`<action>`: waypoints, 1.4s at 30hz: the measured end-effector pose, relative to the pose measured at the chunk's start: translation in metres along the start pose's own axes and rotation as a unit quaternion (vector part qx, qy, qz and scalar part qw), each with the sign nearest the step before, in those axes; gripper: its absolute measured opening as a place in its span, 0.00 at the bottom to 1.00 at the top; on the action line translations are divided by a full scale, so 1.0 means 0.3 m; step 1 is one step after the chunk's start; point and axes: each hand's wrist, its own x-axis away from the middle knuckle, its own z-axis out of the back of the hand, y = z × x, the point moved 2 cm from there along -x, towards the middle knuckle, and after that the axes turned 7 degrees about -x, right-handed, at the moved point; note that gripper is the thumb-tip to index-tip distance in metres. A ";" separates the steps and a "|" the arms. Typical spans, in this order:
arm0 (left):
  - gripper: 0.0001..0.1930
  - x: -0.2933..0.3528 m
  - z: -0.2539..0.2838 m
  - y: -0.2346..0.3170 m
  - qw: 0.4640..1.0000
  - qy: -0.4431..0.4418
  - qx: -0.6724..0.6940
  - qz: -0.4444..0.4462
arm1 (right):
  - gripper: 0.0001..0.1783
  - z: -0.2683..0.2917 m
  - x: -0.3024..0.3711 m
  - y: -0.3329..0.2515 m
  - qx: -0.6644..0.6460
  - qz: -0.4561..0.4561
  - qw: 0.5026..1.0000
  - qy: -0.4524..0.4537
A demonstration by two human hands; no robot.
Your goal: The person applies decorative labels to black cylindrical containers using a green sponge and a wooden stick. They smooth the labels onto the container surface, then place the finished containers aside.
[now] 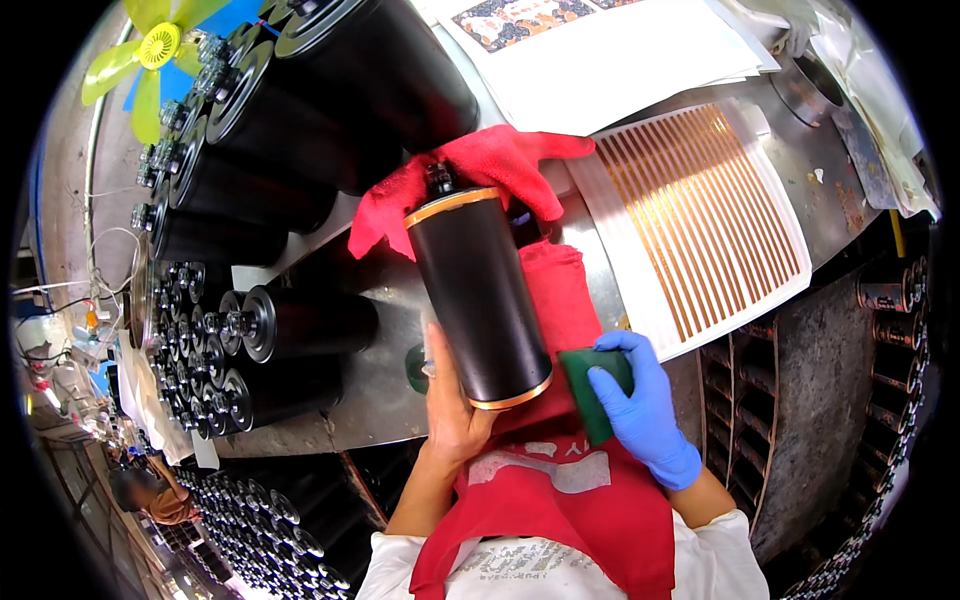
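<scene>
Workshop's pretty packed: metal surface through the middle, black bottles crowding its left edge, and a yellow-green fan beyond the far left corner. White papers lie along the far edge.

The banded bottle is near the middle of the near edge, tilted, neck pointing away from the person, over some red cloth. The bare left grip is wrapped around its base from the left. The right grip, in a blue glove, is closed on a green pad, just beside the base.

Progress-wise, I'd say this one's well along: gold bands sit at both shoulder and base. Can't tell if they go all the way round, since the underside's hidden. The sheet on the right is loaded with gold strips, and I can't make out any gold on the bottles at left, so by the looks of it there's plenty left.

Room to move: there's a bit of bare metal between the banded bottle and the left-hand crowd. On the right it's tighter, because the sheet reaches the near edge, close to the blue glove. More bare metal shows toward the right edge.
</scene>
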 end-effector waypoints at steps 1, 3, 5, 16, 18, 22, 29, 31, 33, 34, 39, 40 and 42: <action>0.56 -0.021 0.009 0.060 0.998 0.015 -0.050 -0.030 | 0.16 0.003 0.001 -0.021 -0.003 0.000 1.000 0.004; 0.56 -0.049 0.012 0.148 0.975 0.014 -0.206 -0.084 | 0.16 0.001 0.007 -0.065 -0.006 -0.005 1.000 0.011; 0.54 -0.072 0.001 0.193 0.902 -0.022 -0.408 -0.136 | 0.17 -0.036 0.027 -0.106 -0.037 -0.006 0.998 -0.047; 0.57 -0.047 0.002 0.113 0.997 -0.002 -0.042 -0.066 | 0.16 -0.003 0.012 -0.049 -0.061 -0.027 0.998 0.002; 0.59 -0.043 -0.009 0.098 0.980 -0.012 -0.162 -0.112 | 0.16 -0.021 0.033 -0.067 -0.071 0.000 0.997 -0.022; 0.55 -0.035 -0.018 0.033 0.996 -0.027 -0.021 -0.077 | 0.16 0.003 0.008 0.001 -0.044 -0.123 0.991 -0.001; 0.59 -0.020 0.016 0.016 0.997 -0.076 -0.020 -0.008 | 0.16 0.037 -0.053 -0.002 -0.208 -0.211 0.954 -0.036; 0.64 -0.028 0.030 0.047 0.996 -0.055 -0.074 -0.020 | 0.12 0.102 -0.140 0.011 -0.273 -0.193 0.942 0.000; 0.63 -0.042 0.039 0.067 0.990 -0.006 -0.114 -0.085 | 0.07 0.097 -0.266 -0.115 -0.126 -0.121 0.985 0.008; 0.62 -0.050 0.026 0.045 0.988 0.015 -0.104 -0.113 | 0.07 0.067 -0.340 -0.211 -0.107 -0.103 0.988 -0.036; 0.52 -0.022 0.018 -0.014 0.992 0.043 -0.083 -0.087 | 0.17 -0.185 -0.688 -0.403 0.273 0.163 0.919 -0.234; 0.53 -0.027 0.026 -0.003 0.988 0.052 -0.115 -0.090 | 0.17 -0.229 -0.750 -0.390 0.350 0.169 0.876 -0.286; 0.53 -0.022 0.042 0.013 0.982 0.070 -0.151 -0.090 | 0.18 -0.264 -0.785 -0.413 0.425 0.172 0.819 -0.345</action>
